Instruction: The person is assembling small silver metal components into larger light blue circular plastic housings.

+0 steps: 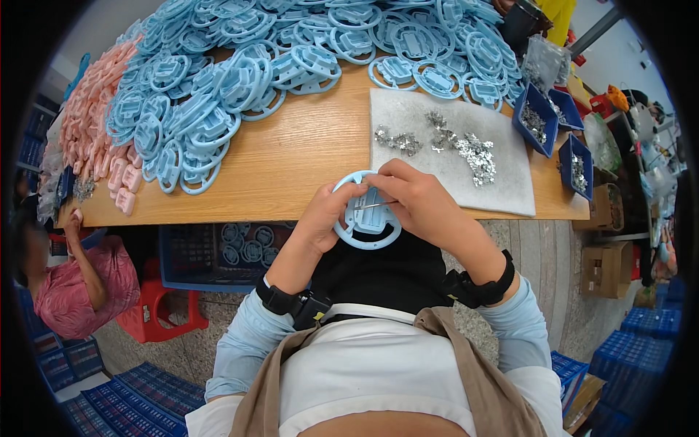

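Just over the table's near edge, my left hand (325, 216) grips a light blue plastic ring-shaped part (373, 240) by its left rim, the thumb lying across its upper side. The part looks like a small steering wheel with a boxy middle. My right hand (413, 195) is closed around thin metal tweezers (373, 206), which point left across the middle of the part. Whether anything sits at their tip is too small to tell. Beyond my right hand, small silvery metal pieces (477, 158) lie in loose clusters on a white foam mat (502, 197).
Many more blue ring parts (244, 80) are heaped over the far table (291, 156), beside pink plastic parts (98, 109). Blue bins (537, 120) of metal pieces stand at right. A blue crate (193, 255) sits below the table. Another person (80, 280) works at left by a red stool (156, 309).
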Available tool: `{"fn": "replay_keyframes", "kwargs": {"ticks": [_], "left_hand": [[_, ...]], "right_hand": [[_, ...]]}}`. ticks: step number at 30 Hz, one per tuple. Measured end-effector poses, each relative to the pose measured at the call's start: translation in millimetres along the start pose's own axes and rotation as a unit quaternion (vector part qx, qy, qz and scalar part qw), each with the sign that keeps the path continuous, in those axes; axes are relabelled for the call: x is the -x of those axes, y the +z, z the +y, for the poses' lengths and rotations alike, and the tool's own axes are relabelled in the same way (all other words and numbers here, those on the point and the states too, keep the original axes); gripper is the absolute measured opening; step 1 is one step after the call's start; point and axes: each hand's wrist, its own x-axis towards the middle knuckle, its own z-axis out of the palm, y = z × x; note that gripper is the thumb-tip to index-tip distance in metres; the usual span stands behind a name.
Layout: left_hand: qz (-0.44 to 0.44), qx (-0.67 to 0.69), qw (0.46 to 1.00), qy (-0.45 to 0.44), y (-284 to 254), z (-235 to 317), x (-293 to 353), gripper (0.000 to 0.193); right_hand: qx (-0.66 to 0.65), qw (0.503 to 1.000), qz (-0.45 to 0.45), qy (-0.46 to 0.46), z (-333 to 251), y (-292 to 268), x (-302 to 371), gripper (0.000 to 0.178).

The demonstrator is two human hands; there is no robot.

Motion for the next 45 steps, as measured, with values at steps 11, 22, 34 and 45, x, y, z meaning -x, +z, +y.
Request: {"fn": "replay_keyframes", "kwargs": {"ticks": [11,22,34,45], "left_hand": [[0.027,-0.035,0.999,0.026,11,0,4,0.030],[0.049,-0.018,0.997,0.049,14,-4,3,0.032],[0.053,-0.080,0.995,0.031,15,-2,4,0.027],[0.043,-0.073,0.995,0.052,18,-9,2,0.029]], "right_hand": [[0.086,0.985,0.140,0.054,-10,30,15,0.012],[0.028,0.988,0.149,0.020,-1,21,13,0.020],[0.226,0.967,0.094,-0.078,-8,11,12,0.012],[0.227,0.969,0.096,-0.024,-16,7,11,0.012]]}}
